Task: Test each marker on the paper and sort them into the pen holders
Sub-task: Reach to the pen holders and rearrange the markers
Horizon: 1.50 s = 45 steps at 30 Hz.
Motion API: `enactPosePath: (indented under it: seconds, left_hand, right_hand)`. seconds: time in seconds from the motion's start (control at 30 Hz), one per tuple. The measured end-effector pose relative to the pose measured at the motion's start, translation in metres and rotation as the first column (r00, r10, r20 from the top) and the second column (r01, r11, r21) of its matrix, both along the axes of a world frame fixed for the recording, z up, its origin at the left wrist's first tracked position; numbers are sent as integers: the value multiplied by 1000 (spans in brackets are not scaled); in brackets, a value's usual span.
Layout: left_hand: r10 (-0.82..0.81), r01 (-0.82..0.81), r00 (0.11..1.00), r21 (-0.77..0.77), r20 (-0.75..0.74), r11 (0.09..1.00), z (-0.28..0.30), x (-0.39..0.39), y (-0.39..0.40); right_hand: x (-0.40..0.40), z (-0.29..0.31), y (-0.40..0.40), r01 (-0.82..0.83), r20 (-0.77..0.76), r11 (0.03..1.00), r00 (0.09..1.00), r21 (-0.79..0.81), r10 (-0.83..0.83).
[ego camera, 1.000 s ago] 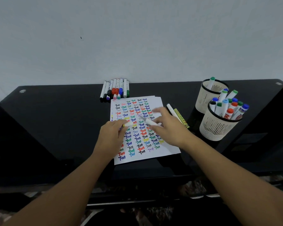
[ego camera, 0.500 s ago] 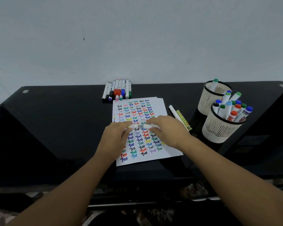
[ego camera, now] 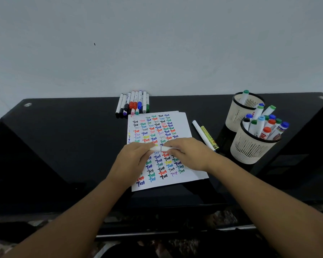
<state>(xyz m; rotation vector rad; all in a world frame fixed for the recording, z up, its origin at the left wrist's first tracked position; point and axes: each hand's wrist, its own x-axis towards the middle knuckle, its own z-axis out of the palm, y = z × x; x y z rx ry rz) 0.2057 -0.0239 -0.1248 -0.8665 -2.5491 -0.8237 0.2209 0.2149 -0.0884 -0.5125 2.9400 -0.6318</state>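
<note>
Both forearms reached forward from the bottom corners and met over the middle of the paper [ego camera: 158,127], which lay flat on the black table [ego camera: 63,138]. The left hand [ego camera: 131,161] was curled, knuckles up, its fingertips pinching one end of a white marker [ego camera: 159,148]. The right hand [ego camera: 189,154] mirrored it from the other side, fingers bent round the opposite end. The marker lay level between the two hands, just above the sheet, with a thin dark seam showing at its middle where the exposed barrel was visible.

The sheet was covered in rows of the word "Test" in many colours. A row of markers [ego camera: 133,105] lay side by side at the far edge of the table, just beyond the paper. Two more markers [ego camera: 203,135] rested right of the sheet. Further right stood the two pen holders: the near holder [ego camera: 250,149] was packed with capped markers, and the far holder [ego camera: 238,112] held one green-capped marker.
</note>
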Motion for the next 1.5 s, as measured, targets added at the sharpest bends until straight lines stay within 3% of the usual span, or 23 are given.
enactPosePath:
  seconds: [0.2, 0.43, 0.57, 0.8, 0.93, 1.03, 1.13, 1.27, 1.37, 1.5]
  left_hand:
    - [-29, 28, 999, -20, -42, 999, 0, 0, 2]
    - [172, -159, 953, -70, 251, 985, 0, -8, 4]
    - [214, -168, 954, -214, 210, 962, -6, -15, 6]
    - [221, -167, 953, -250, 208, 954, -8, -16, 6]
    - [230, -169, 949, -268, 214, 949, -7, -17, 6]
    - [232, -171, 948, -266, 219, 949, -7, -17, 6]
    - [238, -170, 943, -279, 232, 945, -6, -17, 5]
    - [236, -168, 943, -276, 236, 946, -4, -16, 6]
    - [238, -169, 941, -279, 240, 945, -4, -16, 6]
    - [228, -164, 944, -260, 240, 952, -5, -15, 5]
  right_hand:
    - [4, 6, -6, -4, -28, 999, 1000, 36, 5]
    - [-1, 11, -20, 19, -97, 999, 995, -31, -22]
    - [-1, 14, -15, 53, -76, 993, 995, -102, -61]
    - [6, 12, -13, 138, -97, 964, 982, -228, -163]
    - [3, 15, -12, 190, -19, 893, 976, -409, -216]
    - [2, 23, -9, 244, 12, 892, 966, -380, -259]
    - [0, 32, -8, 324, 73, 827, 942, -459, -328]
    - [-4, 47, -2, 308, 181, 771, 951, -558, -249]
    - [-7, 58, 4, 266, 54, 830, 960, -490, -275]
    - [-12, 76, 15, 286, -77, 808, 924, -515, -375]
